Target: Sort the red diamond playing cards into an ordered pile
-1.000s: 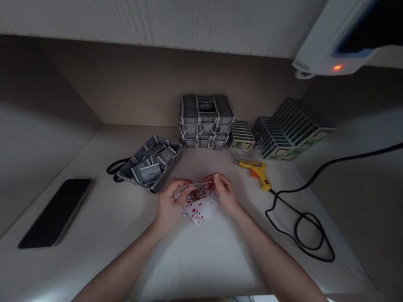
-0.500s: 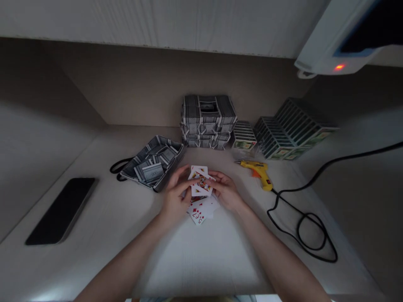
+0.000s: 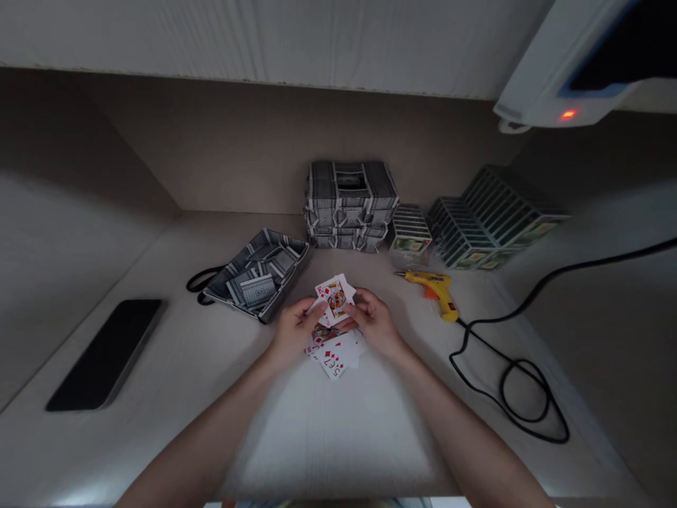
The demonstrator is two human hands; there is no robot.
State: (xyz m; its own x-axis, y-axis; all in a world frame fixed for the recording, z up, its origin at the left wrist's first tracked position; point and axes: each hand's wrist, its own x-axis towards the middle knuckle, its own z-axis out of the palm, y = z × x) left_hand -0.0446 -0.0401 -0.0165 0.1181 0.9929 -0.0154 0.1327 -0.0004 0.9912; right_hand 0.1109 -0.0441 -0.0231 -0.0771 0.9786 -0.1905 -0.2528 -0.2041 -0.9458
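Between my two hands are a few playing cards [image 3: 335, 296], face up, with a red king on top. My left hand [image 3: 296, 326] pinches their left edge with the thumb on the faces. On the right side, my right hand [image 3: 371, 321] grips them with its thumb near the lower right corner. Loose face-up cards [image 3: 334, 354], among them red diamonds, lie overlapping on the table just below the held ones. A tray made of patterned cards [image 3: 275, 309], filled with more folded card pieces [image 3: 257, 290], stands left of my hands.
Behind stand stacked card-made boxes [image 3: 349, 204] and rows of card packs [image 3: 465, 229]. A yellow glue gun [image 3: 436, 289] with a looping black cable [image 3: 508, 363] lies right. A black phone [image 3: 106, 355] lies left. A white device [image 3: 550, 92] hangs upper right.
The held cards have turned, and the king now tilts the other way. My left hand has shifted lower and its fingers have drawn back, showing more of the cards below.
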